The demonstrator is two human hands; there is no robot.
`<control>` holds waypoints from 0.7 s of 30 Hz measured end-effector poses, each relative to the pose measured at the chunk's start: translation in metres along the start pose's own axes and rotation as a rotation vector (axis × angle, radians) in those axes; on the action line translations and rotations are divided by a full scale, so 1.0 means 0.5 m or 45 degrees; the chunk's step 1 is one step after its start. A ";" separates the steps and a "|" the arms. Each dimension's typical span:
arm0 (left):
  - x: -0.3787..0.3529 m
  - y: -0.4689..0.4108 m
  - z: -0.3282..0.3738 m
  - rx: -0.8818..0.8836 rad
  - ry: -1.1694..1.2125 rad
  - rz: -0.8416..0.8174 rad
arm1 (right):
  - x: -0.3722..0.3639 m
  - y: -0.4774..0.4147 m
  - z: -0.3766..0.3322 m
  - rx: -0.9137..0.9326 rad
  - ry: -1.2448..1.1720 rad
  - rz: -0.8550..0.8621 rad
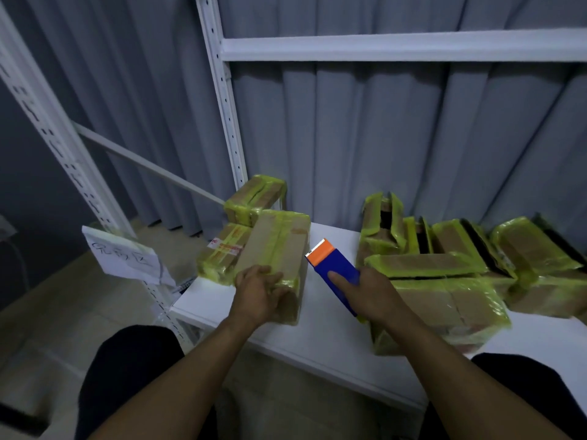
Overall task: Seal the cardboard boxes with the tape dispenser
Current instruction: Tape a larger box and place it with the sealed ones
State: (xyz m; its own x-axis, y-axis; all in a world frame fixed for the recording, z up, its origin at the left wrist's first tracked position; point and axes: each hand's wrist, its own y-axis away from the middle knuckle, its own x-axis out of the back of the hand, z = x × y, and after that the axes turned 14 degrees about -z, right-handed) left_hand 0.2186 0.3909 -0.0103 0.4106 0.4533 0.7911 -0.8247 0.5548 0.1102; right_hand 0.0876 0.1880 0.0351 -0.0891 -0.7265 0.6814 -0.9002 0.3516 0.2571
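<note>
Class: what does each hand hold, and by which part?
Left hand grips the near end of the cardboard box; right hand holds the tape dispenser by its rear end.

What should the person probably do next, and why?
Probably set the held box down on the sealed pile at left: its seam already wears yellow tape, the left hand grips it, and open boxes wait beside the tape dispenser in the right hand.

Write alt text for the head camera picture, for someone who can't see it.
A person's left hand grips a yellow-taped cardboard box over a white shelf while the right hand holds a blue and orange tape dispenser. Closed boxes lie to the left, boxes with open flaps to the right.
</note>
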 end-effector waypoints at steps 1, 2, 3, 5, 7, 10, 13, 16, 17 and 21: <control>0.006 -0.018 0.000 -0.012 -0.006 -0.017 | 0.006 -0.017 0.000 0.013 0.032 -0.003; 0.012 -0.036 0.000 -0.019 -0.008 -0.031 | 0.013 -0.036 0.000 0.028 0.067 0.001; 0.019 -0.058 -0.001 -0.023 -0.006 -0.040 | 0.021 -0.058 0.000 0.036 0.087 0.005; 0.029 -0.102 -0.004 -0.035 -0.012 -0.050 | 0.038 -0.104 -0.002 0.035 0.050 -0.010; 0.034 -0.147 -0.006 -0.057 -0.039 -0.054 | 0.058 -0.149 -0.007 0.015 -0.019 -0.040; 0.029 -0.223 -0.013 -0.081 -0.009 -0.058 | 0.074 -0.218 -0.017 0.036 -0.072 -0.047; 0.015 -0.288 -0.002 -0.065 -0.009 -0.072 | 0.067 -0.269 -0.017 0.104 -0.089 -0.028; 0.015 -0.361 -0.007 -0.049 0.056 -0.051 | 0.062 -0.292 -0.012 0.075 -0.130 -0.021; 0.014 -0.385 -0.014 -0.049 0.023 -0.047 | 0.063 -0.294 -0.010 0.053 -0.121 -0.019; 0.021 -0.449 -0.037 -0.074 -0.147 -0.032 | 0.064 -0.295 -0.012 0.023 -0.095 -0.011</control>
State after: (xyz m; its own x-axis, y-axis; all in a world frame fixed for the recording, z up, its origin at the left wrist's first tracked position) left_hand 0.4153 0.2838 -0.0379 0.3808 0.3574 0.8528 -0.7895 0.6058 0.0986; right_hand 0.2202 0.1162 0.0230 -0.1124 -0.7715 0.6262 -0.9085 0.3351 0.2498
